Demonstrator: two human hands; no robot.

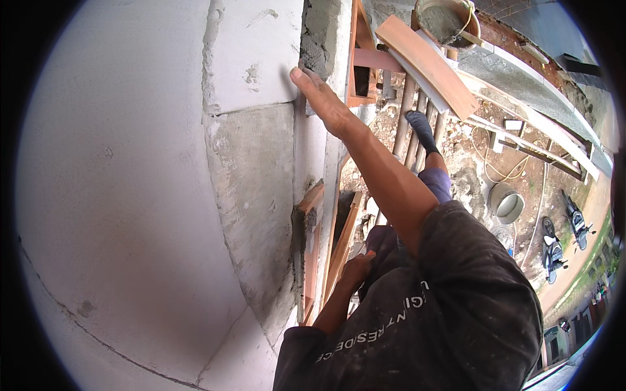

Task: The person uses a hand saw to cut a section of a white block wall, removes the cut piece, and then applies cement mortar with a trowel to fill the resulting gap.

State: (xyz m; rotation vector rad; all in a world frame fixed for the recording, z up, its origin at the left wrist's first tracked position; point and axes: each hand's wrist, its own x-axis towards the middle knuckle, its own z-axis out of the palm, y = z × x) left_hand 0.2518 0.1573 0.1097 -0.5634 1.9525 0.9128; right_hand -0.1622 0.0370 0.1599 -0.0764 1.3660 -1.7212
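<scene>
My right arm reaches up and across to the left. My right hand [323,101] lies against the edge of a pale block wall [254,58], its fingers mostly straight and nothing visible in them. Rough grey mortar [316,49] fills the gap just beyond the fingertips. My left hand [357,267] is low in front of my body, beside a wooden frame [342,244] set in the wall opening. Its fingers look curled; whether anything is inside them is hidden. A grey, rough patch [254,195] covers the blocks left of the frame.
My dark-socked foot [422,130] stands on round poles [405,114] above rubble ground. Planks [430,65] lie ahead, beside a bucket of wet mortar [447,26]. Down to the right are a round pale container [506,203], a hose [505,176] and parked motorbikes [553,251].
</scene>
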